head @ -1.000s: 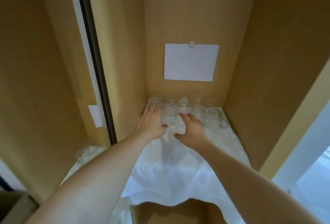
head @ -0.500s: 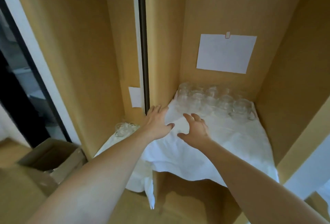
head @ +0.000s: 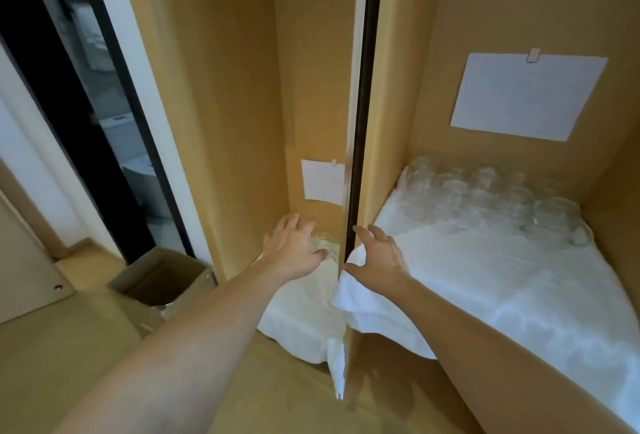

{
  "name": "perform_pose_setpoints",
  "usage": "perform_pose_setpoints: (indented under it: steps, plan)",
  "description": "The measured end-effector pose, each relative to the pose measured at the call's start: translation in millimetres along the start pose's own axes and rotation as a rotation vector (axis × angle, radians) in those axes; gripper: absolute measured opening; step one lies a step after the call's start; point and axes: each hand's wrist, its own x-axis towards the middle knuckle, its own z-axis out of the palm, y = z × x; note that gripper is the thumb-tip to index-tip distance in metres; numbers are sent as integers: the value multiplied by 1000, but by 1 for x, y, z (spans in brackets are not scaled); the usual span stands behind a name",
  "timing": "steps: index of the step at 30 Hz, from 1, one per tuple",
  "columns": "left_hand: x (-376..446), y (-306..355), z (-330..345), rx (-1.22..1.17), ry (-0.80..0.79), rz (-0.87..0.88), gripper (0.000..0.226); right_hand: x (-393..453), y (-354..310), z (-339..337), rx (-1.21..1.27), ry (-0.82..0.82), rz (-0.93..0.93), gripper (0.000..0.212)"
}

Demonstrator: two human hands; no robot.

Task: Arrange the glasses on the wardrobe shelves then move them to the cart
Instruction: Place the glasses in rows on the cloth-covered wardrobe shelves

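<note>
Several clear round glasses stand in rows at the back of the right-hand wooden wardrobe shelf, on a white cloth liner, so we judge that compartment's arranging largely done. A few more clear glasses sit on the cream cloth in the narrow left compartment, and that is where we are reaching. Our left hand is spread wide, fingers splayed, over those glasses; whether it touches them we cannot tell, and it grips nothing. Our right hand is also loosely open and holds nothing, hovering at the front corner of the white liner, just beside the dark vertical divider edge. No cart is in view, so the moving step seems wholly undone. That divider stands between our two hands and narrows the way into the left compartment. White paper sheets are clipped to the back panels, a large sheet and a small sheet. An open brown cardboard box rests on the floor to the left, near a dark doorway
</note>
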Motion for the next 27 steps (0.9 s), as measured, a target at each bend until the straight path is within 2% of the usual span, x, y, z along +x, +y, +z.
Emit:
perform_pose_setpoints:
  steps: [8,17,27]
  plan:
    - [22,-94,-4,-47,-43,-32,70,38,-79,49,6,-21,-3,80]
    - [53,-190,-9,-48,-97,-21,71,81,-138,108,-31,-75,111,81]
    - [81,-244,11,-49,-169,-15,77,106,-164,171,-16,-189,217,84]
